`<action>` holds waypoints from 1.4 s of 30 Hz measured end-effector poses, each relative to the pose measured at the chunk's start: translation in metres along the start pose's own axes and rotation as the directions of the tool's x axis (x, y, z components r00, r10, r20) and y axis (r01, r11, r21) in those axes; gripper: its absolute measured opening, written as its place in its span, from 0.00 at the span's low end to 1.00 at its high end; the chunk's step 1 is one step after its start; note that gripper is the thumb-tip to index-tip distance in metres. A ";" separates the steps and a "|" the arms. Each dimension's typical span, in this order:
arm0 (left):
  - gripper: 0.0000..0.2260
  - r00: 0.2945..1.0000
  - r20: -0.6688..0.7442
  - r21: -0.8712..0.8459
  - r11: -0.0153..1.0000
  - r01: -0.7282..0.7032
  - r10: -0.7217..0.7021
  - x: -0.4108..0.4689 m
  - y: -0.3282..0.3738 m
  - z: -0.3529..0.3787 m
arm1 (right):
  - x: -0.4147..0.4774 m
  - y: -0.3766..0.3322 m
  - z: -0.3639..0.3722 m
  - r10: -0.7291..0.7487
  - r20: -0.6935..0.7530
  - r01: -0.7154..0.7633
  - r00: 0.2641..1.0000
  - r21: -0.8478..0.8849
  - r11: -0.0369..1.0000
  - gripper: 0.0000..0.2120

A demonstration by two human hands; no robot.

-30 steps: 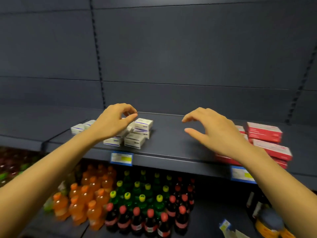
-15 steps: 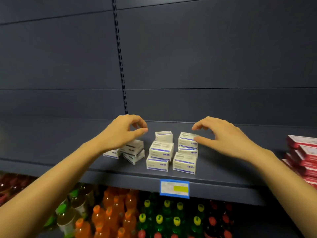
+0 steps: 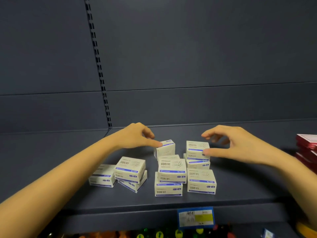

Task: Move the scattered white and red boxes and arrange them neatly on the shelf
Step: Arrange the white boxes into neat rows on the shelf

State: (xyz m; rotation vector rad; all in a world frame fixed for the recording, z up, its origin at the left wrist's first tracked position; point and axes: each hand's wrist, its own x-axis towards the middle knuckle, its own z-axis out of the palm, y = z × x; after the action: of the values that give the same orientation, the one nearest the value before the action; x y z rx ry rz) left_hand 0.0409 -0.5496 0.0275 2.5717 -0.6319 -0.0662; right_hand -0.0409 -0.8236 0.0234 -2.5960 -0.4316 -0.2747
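Dark shelf [image 3: 248, 191] across the lower half of the frame, carrying white boxes [image 3: 171, 170] at centre in loose low stacks: at far left a single box [image 3: 103, 177] lying flat, beside it a pair with the lower box [image 3: 134, 185] askew, further stacks at centre and right of centre. Left hand [image 3: 135, 137], centre left, fingers curved and apart, thumb tip touching the upper left edge of the rear box [image 3: 165, 149], not closed round it. Right hand [image 3: 236, 145], centre right, likewise spread, thumb against the right side of the top box [image 3: 196, 147] of the right rear stack, fingers above it. Red boxes [image 3: 307, 143] stacked at the right edge of the frame. Blue-framed price label [image 3: 195, 217] on the shelf's front lip, lower right of centre
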 end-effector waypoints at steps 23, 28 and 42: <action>0.13 1.000 -0.015 -0.197 0.980 0.005 -0.008 0.035 -0.017 -0.002 | 0.069 0.019 0.005 -0.065 0.013 0.063 0.998 0.127 0.990 0.12; 0.17 0.990 -0.141 -0.081 0.997 0.018 -0.030 0.057 -0.027 0.004 | 0.107 0.024 0.015 -0.042 -0.012 0.043 0.999 0.058 0.997 0.14; 0.17 0.993 -0.116 -0.036 0.999 -0.021 0.016 0.076 -0.032 0.011 | 0.135 0.041 0.054 -0.017 0.077 0.011 0.997 0.077 0.997 0.18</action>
State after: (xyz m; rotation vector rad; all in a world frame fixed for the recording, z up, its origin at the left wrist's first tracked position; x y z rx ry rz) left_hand 0.1207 -0.5644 0.0081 2.5125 -0.6052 0.0761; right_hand 0.1053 -0.7968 -0.0042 -2.5354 -0.4778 -0.1596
